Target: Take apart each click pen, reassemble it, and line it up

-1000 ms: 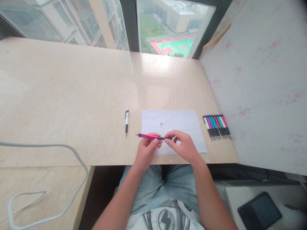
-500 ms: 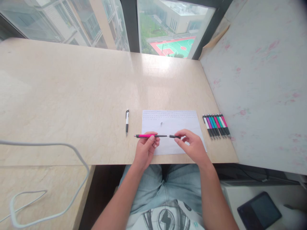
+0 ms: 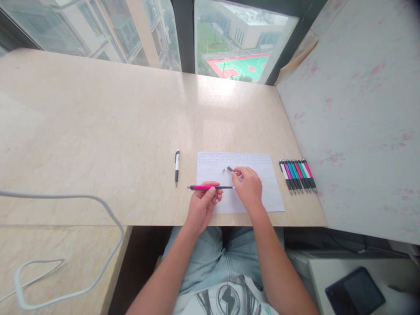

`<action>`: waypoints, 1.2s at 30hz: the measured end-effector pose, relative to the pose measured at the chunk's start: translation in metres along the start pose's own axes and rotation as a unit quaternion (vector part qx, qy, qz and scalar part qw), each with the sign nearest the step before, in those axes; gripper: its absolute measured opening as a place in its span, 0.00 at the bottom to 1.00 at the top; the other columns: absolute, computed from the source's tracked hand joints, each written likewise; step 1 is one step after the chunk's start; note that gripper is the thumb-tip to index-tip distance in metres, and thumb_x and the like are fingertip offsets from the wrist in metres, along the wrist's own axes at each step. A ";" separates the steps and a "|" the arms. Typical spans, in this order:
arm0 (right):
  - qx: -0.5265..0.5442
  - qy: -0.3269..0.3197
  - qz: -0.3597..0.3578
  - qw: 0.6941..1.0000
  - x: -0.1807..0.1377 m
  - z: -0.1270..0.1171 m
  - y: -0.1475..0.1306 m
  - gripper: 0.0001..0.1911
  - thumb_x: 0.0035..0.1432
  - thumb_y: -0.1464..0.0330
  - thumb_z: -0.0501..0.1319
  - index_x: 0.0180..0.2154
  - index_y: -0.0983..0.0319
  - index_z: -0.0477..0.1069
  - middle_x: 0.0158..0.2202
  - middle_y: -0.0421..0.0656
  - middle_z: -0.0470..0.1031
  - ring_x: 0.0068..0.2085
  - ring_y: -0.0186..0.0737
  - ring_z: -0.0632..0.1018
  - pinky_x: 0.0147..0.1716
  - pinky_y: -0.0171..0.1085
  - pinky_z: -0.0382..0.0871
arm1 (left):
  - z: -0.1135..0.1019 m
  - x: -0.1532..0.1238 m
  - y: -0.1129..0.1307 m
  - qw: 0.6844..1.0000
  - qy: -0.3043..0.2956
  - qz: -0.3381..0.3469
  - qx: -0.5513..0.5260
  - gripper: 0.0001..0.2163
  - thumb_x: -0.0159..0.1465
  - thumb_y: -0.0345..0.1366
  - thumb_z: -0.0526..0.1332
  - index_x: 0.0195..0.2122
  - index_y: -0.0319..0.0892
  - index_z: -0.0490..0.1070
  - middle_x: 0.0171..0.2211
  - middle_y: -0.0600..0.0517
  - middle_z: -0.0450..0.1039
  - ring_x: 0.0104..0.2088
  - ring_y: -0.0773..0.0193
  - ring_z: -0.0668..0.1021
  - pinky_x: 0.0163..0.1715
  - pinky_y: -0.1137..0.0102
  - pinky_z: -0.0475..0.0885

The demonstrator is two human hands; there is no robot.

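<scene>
Held level in my left hand (image 3: 204, 205) is a pink pen barrel (image 3: 203, 187), its dark refill sticking out to the right. My right hand (image 3: 248, 186) pinches the black grip section (image 3: 230, 169) of the pen above the paper. Close to that grip's left end lies a tiny metallic pen part (image 3: 223, 169) on the sheet. Under both hands is the white paper (image 3: 269, 192), with rows of writing along its top. A white and black pen (image 3: 177, 168) lies to the left of the paper.
Several coloured pens (image 3: 298, 176) lie in a row right of the paper, beside the flowered wall (image 3: 354, 131). A pale cable (image 3: 98, 199) loops over the table at left. Below right, a dark tablet-like device (image 3: 355, 291) rests on a white surface. Windows stand behind the table.
My right hand has carried the black grip section left and away from me, off the refill's end toward the tiny metallic part. My left hand still holds the pink barrel much as before.
</scene>
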State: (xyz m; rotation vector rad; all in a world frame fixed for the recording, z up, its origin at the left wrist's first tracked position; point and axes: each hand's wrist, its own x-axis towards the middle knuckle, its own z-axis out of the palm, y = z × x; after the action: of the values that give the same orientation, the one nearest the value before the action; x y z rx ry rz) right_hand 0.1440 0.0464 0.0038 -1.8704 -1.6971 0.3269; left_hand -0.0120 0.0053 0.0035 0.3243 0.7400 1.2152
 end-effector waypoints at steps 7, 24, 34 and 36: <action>0.093 -0.029 0.025 0.995 -0.005 -0.003 -0.002 0.14 0.64 0.59 0.57 0.37 0.60 0.76 0.34 0.46 0.79 0.34 0.44 0.75 0.37 0.42 0.68 | 0.000 -0.001 0.000 1.000 0.000 -0.005 0.017 0.10 0.59 0.35 0.70 0.40 0.37 0.78 0.29 0.48 0.77 0.30 0.69 0.76 0.33 0.75 0.70; 0.318 -0.177 0.109 0.925 -0.037 -0.046 -0.003 0.12 0.60 0.59 0.63 0.33 0.61 0.77 0.29 0.42 0.79 0.32 0.41 0.77 0.32 0.38 0.71 | -0.001 -0.003 -0.002 0.985 -0.018 0.037 0.168 0.10 0.58 0.39 0.70 0.39 0.40 0.79 0.28 0.50 0.77 0.29 0.65 0.74 0.32 0.70 0.67; 0.341 -0.117 0.067 0.930 -0.044 -0.047 -0.003 0.10 0.57 0.63 0.65 0.41 0.58 0.75 0.38 0.44 0.78 0.41 0.42 0.78 0.33 0.36 0.72 | 0.002 -0.003 -0.001 0.987 -0.016 0.029 0.158 0.09 0.59 0.39 0.69 0.37 0.38 0.79 0.27 0.49 0.77 0.28 0.67 0.74 0.30 0.72 0.67; 0.341 -0.118 0.075 0.930 -0.044 -0.046 -0.003 0.15 0.56 0.62 0.66 0.45 0.58 0.74 0.39 0.45 0.78 0.41 0.42 0.78 0.32 0.35 0.72 | 0.002 -0.003 -0.001 0.989 -0.015 0.023 0.143 0.09 0.59 0.38 0.69 0.37 0.38 0.79 0.28 0.49 0.77 0.28 0.68 0.74 0.30 0.73 0.67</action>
State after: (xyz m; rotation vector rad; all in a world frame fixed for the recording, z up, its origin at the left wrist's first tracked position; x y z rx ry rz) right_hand 0.1595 -0.0082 0.0339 -1.4634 -1.3302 1.0886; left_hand -0.0102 0.0028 0.0052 0.5985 0.8861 1.1451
